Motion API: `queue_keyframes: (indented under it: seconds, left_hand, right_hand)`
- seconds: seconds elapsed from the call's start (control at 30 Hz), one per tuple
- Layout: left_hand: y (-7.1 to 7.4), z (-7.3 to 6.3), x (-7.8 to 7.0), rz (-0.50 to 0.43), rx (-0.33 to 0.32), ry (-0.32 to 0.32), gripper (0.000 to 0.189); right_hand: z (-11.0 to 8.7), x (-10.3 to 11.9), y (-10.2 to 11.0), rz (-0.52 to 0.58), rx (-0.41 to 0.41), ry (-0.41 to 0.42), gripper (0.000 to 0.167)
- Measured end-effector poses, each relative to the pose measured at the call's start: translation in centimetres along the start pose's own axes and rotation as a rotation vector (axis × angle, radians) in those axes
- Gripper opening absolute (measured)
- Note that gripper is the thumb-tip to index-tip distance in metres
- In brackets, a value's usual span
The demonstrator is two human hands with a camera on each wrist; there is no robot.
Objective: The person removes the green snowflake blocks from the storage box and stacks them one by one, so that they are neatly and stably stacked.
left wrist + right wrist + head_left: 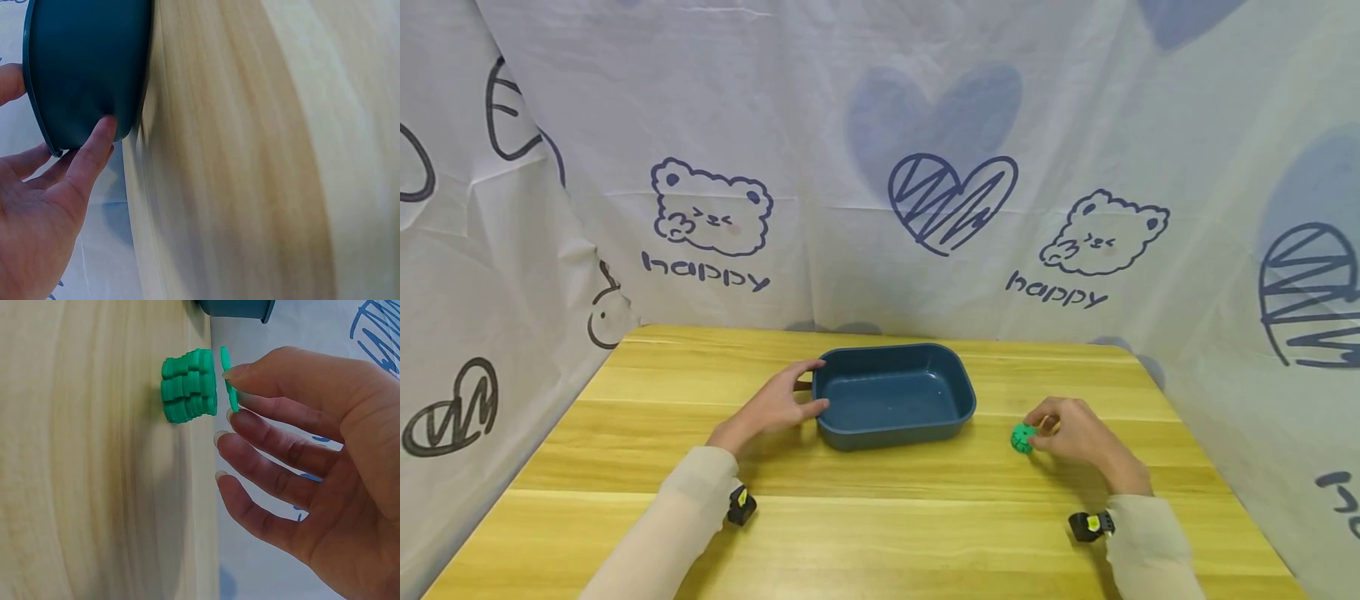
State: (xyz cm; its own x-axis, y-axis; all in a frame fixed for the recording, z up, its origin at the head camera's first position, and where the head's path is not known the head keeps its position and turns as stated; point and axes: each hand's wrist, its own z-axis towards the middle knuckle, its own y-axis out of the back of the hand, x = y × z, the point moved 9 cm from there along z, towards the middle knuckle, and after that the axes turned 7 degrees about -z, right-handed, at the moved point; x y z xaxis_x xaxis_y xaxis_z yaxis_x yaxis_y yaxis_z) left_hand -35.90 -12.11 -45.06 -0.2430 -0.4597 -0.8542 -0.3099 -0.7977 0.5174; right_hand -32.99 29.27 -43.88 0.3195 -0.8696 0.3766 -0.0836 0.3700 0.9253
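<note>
My left hand [775, 407] grips the left end of a dark blue rectangular plastic box [891, 402], thumb at the near side and fingers round the far corner. In the left wrist view a fingertip presses the box's outer wall [87, 69]. To the right of the box, a small green barrel-shaped piece [189, 387] with a blocky, ridged side stands on the table. Just over its top my right hand [1078, 432] pinches a thin green disc [225, 359] between thumb and index finger. A narrow gap shows between disc and barrel; the other fingers are loosely bent.
The wood-grain table [880, 533] carries the box near its back edge. Behind and at both sides hangs a white cloth [850, 275] printed with hearts and bears. Black wrist cameras [741, 506] sit on both wrists, under pale sleeves.
</note>
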Motion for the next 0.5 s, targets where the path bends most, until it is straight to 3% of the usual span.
queue_keyframes:
  seconds: [0.5]
  left_hand:
    - [-0.01, 0.06, 0.03, 0.011, 0.005, -0.010, 0.071]
  right_hand:
    - [-0.20, -0.22, -0.39, 0.012, 0.019, -0.017, 0.020]
